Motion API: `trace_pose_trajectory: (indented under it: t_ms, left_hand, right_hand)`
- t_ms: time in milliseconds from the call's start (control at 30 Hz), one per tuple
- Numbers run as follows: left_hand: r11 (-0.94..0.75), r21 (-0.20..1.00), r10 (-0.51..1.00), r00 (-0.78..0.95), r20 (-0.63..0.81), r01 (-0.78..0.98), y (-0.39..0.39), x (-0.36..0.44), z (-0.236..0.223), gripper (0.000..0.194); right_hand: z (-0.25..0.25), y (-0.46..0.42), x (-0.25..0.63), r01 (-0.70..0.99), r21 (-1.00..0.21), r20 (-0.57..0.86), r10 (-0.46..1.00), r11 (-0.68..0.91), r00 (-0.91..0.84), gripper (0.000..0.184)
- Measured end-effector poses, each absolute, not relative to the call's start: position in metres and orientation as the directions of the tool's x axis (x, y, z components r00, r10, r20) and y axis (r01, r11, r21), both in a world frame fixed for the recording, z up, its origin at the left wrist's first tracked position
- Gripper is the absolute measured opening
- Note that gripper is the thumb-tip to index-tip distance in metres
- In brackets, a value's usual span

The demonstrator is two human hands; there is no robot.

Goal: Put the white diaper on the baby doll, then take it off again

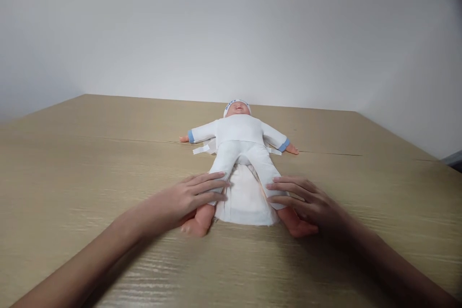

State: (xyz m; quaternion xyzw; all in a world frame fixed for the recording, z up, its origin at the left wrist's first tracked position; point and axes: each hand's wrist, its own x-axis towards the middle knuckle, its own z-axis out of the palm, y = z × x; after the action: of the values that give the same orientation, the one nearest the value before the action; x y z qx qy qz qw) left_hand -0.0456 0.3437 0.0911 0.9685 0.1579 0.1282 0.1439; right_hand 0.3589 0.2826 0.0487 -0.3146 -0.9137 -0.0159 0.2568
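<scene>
A baby doll (239, 129) in white clothes with blue cuffs and a white cap lies on its back, arms spread and legs apart, feet toward me. Beneath its hips and between its legs an unfolded white diaper (247, 202) is spread, its tabs sticking out at both sides of the waist. My left hand (202, 192) rests with extended fingers on the doll's lower leg at the left. On the other lower leg lies my right hand (299, 195), its fingers stretched out too. Neither hand is wrapped around a leg.
The doll lies on a wide wooden table (108, 178) with a thin seam running across it. A white partition wall (216, 33) rises behind the far edge and continues along the right. A dark object (453, 160) shows at the right border.
</scene>
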Motion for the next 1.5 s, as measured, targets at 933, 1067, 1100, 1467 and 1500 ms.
trace_pose_trajectory:
  t_ms: [933,1067,1100,1467,1500]
  left_hand:
    - [-0.692,0.445,0.707,0.655,0.265,0.568,0.317,-0.003,0.098,0.014]
    - [-0.618,0.606,0.77,0.54,0.34,0.5,0.335,0.005,0.112,0.026]
    - [-0.619,0.623,0.773,0.514,0.372,0.478,0.344,0.007,0.115,0.028]
    - [-0.138,0.968,0.944,0.324,0.064,0.21,0.487,0.048,0.109,0.035]
    - [-0.109,0.974,0.944,0.327,0.04,0.196,0.49,0.048,0.105,0.037]
  right_hand:
    - [0.059,0.263,0.306,0.786,-0.221,0.419,0.784,0.578,-0.459,0.033]
    - [0.078,0.29,0.307,0.757,-0.42,0.462,0.836,0.501,-0.297,0.024]
    - [0.084,0.3,0.306,0.735,-0.457,0.486,0.833,0.501,-0.266,0.022]
    - [0.101,0.446,0.288,0.453,-0.878,0.208,0.976,0.158,0.063,0.033]
    - [0.099,0.451,0.288,0.421,-0.897,0.177,0.982,0.136,0.06,0.033]
